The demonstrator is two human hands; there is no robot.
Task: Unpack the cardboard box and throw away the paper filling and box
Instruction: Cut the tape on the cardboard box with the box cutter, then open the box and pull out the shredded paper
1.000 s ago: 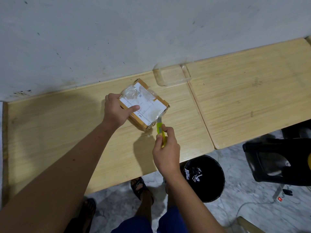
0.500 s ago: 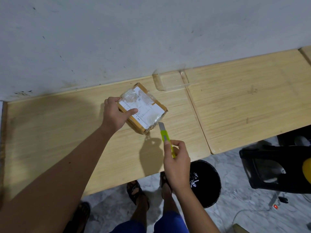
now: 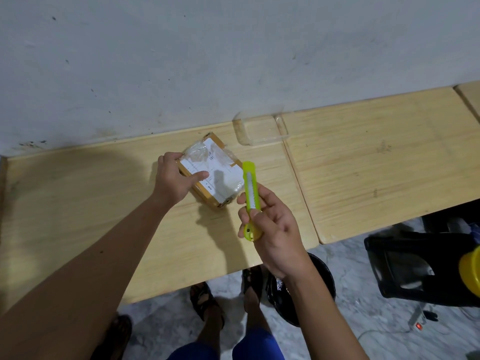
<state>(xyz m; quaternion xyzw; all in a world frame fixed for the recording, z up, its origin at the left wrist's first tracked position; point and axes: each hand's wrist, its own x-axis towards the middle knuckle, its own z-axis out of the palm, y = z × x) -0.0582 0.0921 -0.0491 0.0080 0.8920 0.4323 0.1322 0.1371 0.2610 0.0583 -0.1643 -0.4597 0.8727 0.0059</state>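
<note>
A small taped cardboard box (image 3: pixel 220 170) with a white label lies on the wooden table (image 3: pixel 78 203) near the wall. My left hand (image 3: pixel 172 179) grips its left end, thumb lying across the label. My right hand (image 3: pixel 271 222) holds a yellow-green box cutter (image 3: pixel 250 196) upright, lifted just to the right of the box and apart from it; no blade shows at its tip. A black waste bin (image 3: pixel 322 284) stands on the floor under the table's front edge, partly hidden by my right forearm.
A clear plastic container (image 3: pixel 259 131) sits against the wall behind the box. A second table (image 3: pixel 376 162) adjoins on the right. A black stool (image 3: pixel 415 266) and a yellow object (image 3: pixel 470 271) are on the floor at right, with a power strip (image 3: pixel 418 324). My sandalled feet are below.
My right hand pulled the cutter away from the box's near corner and raised it toward me; the blade that showed earlier is no longer visible. My left hand kept hold of the box.
</note>
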